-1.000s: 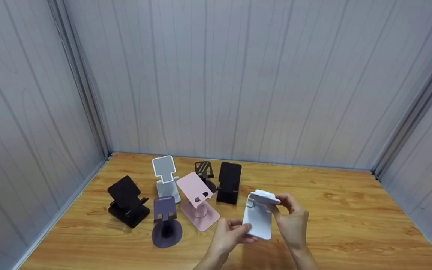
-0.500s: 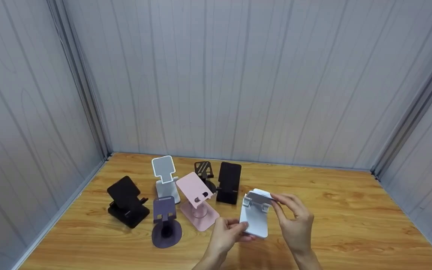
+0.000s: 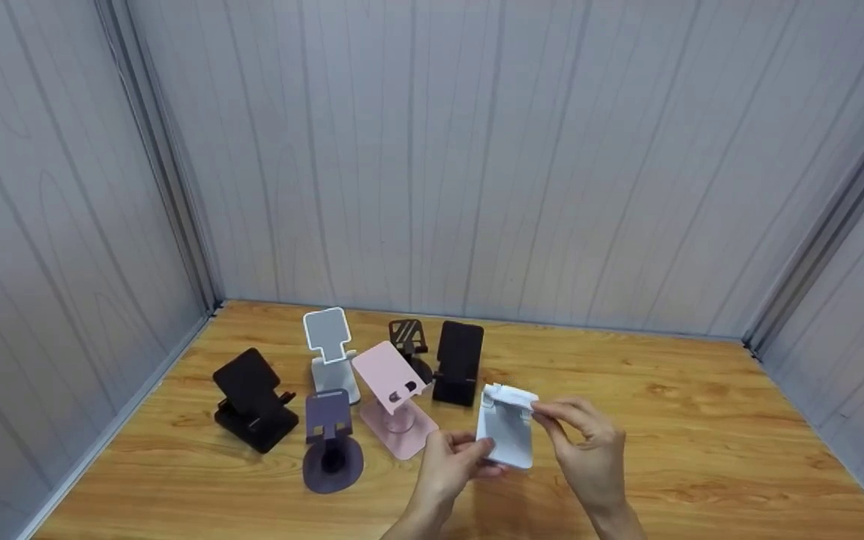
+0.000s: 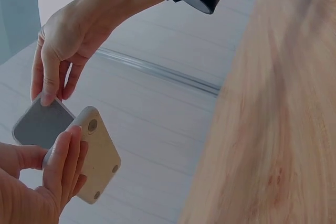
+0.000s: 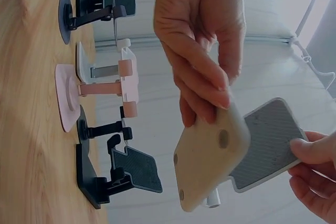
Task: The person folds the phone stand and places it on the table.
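A white foldable phone stand (image 3: 508,439) is held up above the table between both hands. My left hand (image 3: 443,469) grips its base by the lower left side, thumb on the upper face and fingers beneath. With thumb and fingers, my right hand (image 3: 589,446) pinches the edge of the hinged plate. That plate (image 5: 268,142) shows a grey ribbed pad in the right wrist view and stands at an angle to the base. Round rubber feet dot the underside of the base (image 4: 100,156) in the left wrist view.
Several phone stands sit to the left on the wooden table (image 3: 702,435): a black stand (image 3: 256,405), a white-grey stand (image 3: 331,352), a purple stand (image 3: 332,442), a pink stand (image 3: 391,382), a dark slotted stand (image 3: 409,341) and another black stand (image 3: 460,364). Panel walls surround the table.
The stand's plate has swung on its hinge and now appears nearly edge-on in the head view. My right hand's fingers have shifted along its edge. The stand has moved slightly left.
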A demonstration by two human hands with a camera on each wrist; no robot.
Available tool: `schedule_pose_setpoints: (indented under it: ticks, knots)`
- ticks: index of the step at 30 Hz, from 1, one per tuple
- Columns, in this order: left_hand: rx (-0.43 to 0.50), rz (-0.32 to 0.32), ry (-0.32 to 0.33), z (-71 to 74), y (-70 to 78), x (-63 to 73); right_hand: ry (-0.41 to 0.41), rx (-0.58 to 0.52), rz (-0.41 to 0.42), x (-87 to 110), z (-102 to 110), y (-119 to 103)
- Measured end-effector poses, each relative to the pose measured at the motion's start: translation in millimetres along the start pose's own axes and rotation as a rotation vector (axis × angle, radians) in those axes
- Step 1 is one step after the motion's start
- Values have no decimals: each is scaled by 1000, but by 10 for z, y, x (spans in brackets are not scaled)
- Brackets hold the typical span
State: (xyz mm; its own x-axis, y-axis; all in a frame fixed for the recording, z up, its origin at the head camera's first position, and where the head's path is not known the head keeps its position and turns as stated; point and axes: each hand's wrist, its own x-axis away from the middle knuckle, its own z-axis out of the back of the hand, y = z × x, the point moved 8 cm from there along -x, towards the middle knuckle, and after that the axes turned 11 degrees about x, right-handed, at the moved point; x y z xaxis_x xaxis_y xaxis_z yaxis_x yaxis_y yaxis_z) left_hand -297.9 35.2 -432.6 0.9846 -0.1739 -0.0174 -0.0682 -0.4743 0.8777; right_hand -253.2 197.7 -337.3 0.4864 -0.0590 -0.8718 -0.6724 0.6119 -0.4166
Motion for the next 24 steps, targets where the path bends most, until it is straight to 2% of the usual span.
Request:
schedule_pose_setpoints:
  ticks: [10,15,24]
  knots:
    - [13,-21,3,27,65,0,-99,3,50,46,-83,-64]
    - [18,-34,5,30,97,5,-130,-2,116,73,-126,-118]
    - [33,-37,37,62,96,2,-154,146,221,128,-195,-175]
